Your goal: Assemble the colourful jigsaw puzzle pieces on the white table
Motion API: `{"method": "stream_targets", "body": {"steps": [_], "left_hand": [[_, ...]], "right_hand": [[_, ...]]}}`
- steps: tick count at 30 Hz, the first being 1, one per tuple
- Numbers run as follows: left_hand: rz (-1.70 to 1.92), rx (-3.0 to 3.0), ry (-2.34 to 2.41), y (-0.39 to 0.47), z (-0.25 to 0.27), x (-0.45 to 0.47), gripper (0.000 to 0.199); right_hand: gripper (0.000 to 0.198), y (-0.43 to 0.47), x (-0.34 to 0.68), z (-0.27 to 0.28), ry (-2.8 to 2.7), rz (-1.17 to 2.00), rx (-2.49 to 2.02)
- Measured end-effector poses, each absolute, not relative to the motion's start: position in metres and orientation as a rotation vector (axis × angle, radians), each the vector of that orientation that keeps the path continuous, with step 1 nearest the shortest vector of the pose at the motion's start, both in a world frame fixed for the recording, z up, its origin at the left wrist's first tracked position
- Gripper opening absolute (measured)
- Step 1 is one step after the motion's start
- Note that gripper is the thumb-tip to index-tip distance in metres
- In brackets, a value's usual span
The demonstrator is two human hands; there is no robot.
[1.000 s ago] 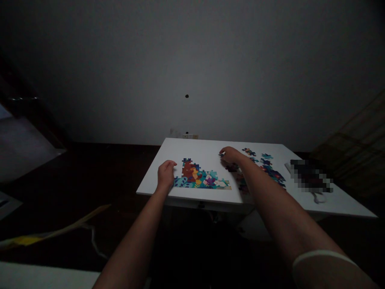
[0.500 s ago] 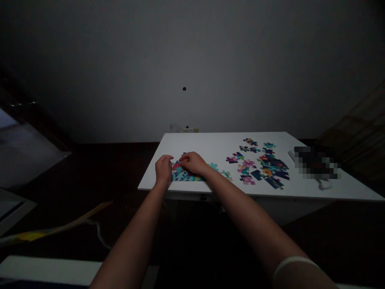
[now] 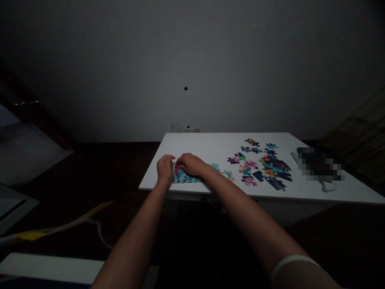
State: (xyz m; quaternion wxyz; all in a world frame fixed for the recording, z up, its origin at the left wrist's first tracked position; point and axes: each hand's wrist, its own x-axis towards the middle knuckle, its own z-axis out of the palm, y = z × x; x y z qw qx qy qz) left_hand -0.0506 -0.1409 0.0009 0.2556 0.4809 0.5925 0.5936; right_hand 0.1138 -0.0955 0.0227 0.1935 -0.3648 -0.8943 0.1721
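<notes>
A partly joined jigsaw puzzle [image 3: 184, 178], teal and blue with a red patch, lies near the front left of the white table. My left hand [image 3: 165, 170] is curled beside the puzzle's left edge; what its fingers hold, if anything, is hidden. Over the puzzle's upper left part, my right hand [image 3: 192, 163] is closed with bent fingertips down at a puzzle piece [image 3: 176, 170] of the red patch. The hand and wrist cover much of the puzzle's middle. Light teal and cream pieces [image 3: 227, 175] show right of my wrist.
Several loose puzzle pieces [image 3: 249, 164] in purple and pink are spread to the right, beside a pile of dark blue ones [image 3: 275, 166]. Farther right sits a pixelated dark object [image 3: 320, 163] with a strap. The white table [image 3: 207, 140] stands before a grey wall [image 3: 240, 80].
My right hand has shifted slightly left and lower over the red patch, its fingertips closer to the puzzle. The left hand stays at the puzzle's left edge. The view has shifted slightly.
</notes>
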Motion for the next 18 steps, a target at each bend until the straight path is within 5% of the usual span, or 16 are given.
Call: {"method": "stream_targets", "body": {"steps": [6,18], "left_hand": [[1.65,1.276,1.579,-0.142,0.005,-0.05,0.021],[1.651,1.23,1.509,-0.141,0.004,-0.048,0.024]], "right_hand": [[0.017,-0.1,0.122,0.025,-2.45,0.457,-1.011],[0.033,-0.162,0.259,0.016,-1.979,0.312,-1.348]]}}
